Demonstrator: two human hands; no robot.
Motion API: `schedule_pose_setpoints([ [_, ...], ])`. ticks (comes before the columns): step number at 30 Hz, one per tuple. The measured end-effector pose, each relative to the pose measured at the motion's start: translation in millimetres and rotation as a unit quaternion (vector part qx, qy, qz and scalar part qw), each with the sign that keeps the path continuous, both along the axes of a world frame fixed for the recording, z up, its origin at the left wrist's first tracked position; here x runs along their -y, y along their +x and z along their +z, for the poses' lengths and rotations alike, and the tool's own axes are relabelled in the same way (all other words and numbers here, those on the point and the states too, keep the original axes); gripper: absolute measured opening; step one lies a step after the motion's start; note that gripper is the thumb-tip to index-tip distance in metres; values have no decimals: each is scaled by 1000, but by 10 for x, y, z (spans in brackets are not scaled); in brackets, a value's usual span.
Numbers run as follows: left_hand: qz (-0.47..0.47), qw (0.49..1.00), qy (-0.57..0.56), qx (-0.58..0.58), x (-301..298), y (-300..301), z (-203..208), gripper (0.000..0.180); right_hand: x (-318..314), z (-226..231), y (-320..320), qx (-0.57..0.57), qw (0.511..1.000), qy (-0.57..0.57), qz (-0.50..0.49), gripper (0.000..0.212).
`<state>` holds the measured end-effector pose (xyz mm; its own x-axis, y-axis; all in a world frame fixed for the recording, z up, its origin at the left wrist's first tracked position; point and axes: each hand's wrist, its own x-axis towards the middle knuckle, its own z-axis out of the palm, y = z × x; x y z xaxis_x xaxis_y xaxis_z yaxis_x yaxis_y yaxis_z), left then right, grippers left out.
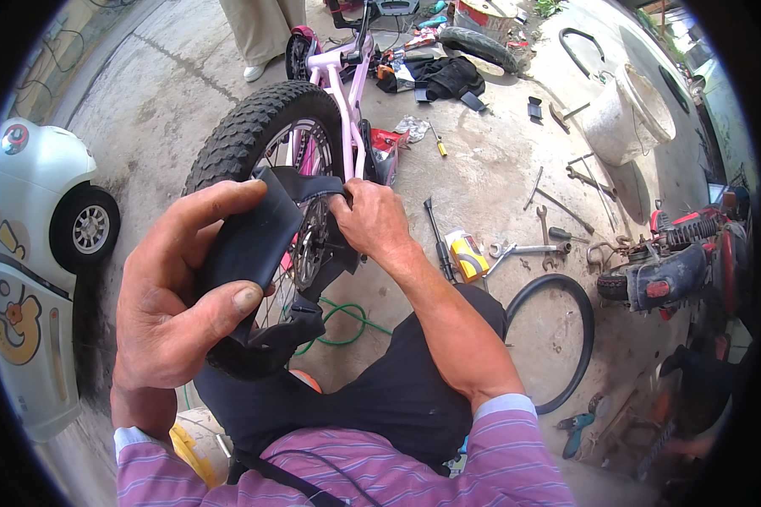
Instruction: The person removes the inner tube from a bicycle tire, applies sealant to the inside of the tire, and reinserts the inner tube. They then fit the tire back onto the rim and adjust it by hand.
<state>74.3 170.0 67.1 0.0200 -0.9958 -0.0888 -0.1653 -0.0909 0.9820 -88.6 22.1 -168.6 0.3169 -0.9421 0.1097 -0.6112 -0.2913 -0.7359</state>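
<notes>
Close to the camera, my left hand (165, 308) grips a flat, dark, rubber-like strip (258, 232) between thumb and fingers. The strip looks wide and stiff, with an angled end. My right hand (372, 220) is curled with its fingertips closed on a narrower part of the black material. Behind both hands stands a fat, knobby bicycle tyre (254, 118) on a spoked wheel, joined to a pink bicycle frame (338, 89). Black folds hang across the wheel's lower side. My left hand hides part of the wheel, and how the pieces join cannot be made out.
Wrenches (524, 249), a yellow-and-white box (467, 255) and a black tube ring (554, 338) lie on the right. Further off are a dirty white bucket (626, 118) and a red machine (668, 270). A white toy car (34, 194) stands left; a person's legs (262, 29) show beyond.
</notes>
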Motion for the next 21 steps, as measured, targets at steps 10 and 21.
schedule_pose_setpoints([
  [10, 19, 999, -14, 37, -78, 6, 14, 71, 62, -170, 98, 316, 883, 341, -62, 33],
  [21, -43, 996, 81, -21, -241, 58, 63, 60, 273, -396, 256, 232, 959, 111, -124, 32],
])
